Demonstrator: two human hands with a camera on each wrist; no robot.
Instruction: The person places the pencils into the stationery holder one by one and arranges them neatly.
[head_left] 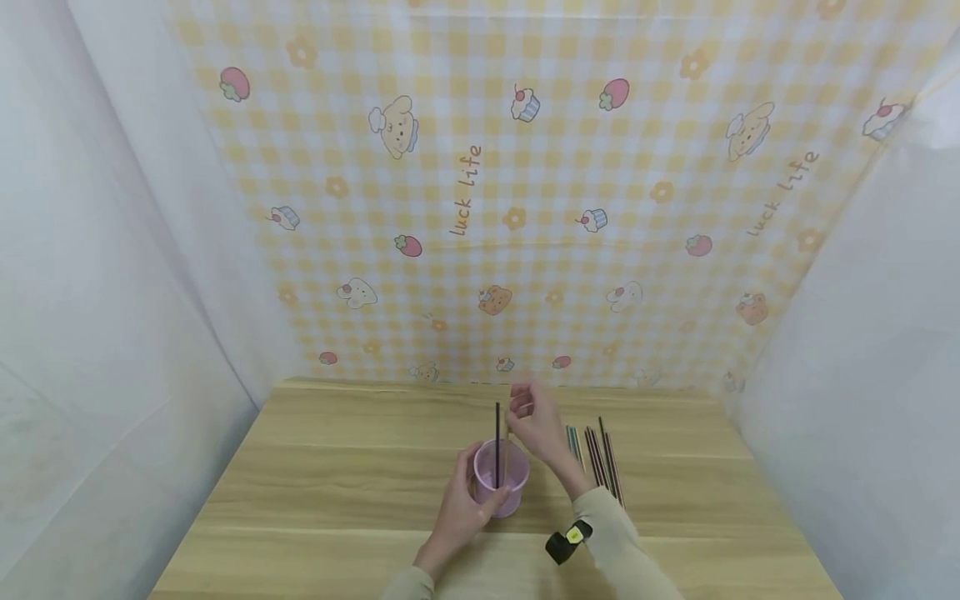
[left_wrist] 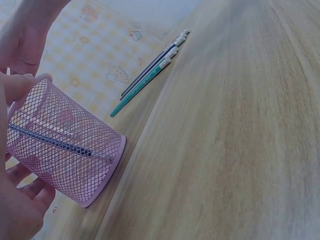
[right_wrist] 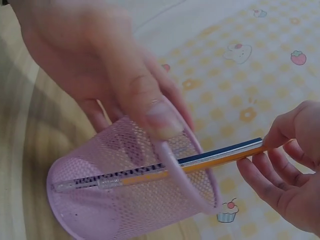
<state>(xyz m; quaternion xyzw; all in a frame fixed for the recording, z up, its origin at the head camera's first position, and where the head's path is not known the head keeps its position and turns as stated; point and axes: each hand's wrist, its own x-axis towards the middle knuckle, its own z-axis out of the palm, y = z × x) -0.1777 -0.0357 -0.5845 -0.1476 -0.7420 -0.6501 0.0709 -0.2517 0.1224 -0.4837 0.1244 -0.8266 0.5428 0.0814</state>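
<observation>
At the left, a white curtain [head_left: 112,292] borders the wood-grain tabletop [head_left: 322,483]. The left hand [head_left: 459,507] is partly closed around the side of the pink mesh cup [head_left: 514,490], with its thumb at the rim and its fingers curled behind the wall. The cup is positioned upright on the tabletop, in front of the checked backdrop [head_left: 555,175]. A dark pencil [head_left: 497,429] leans inside the cup, its top projecting above the rim. Directly beside it, a yellow pencil [right_wrist: 227,159] enters the cup with its metal band downward; whether its lower end contacts the cup floor cannot be confirmed through the mesh. The right hand [head_left: 538,425], above the rim, pinches the upper end of the yellow pencil between thumb and fingers. Farther right, teal pencils [left_wrist: 140,89] and dark pencils [head_left: 597,457] lie on the tabletop, apart from the cup
</observation>
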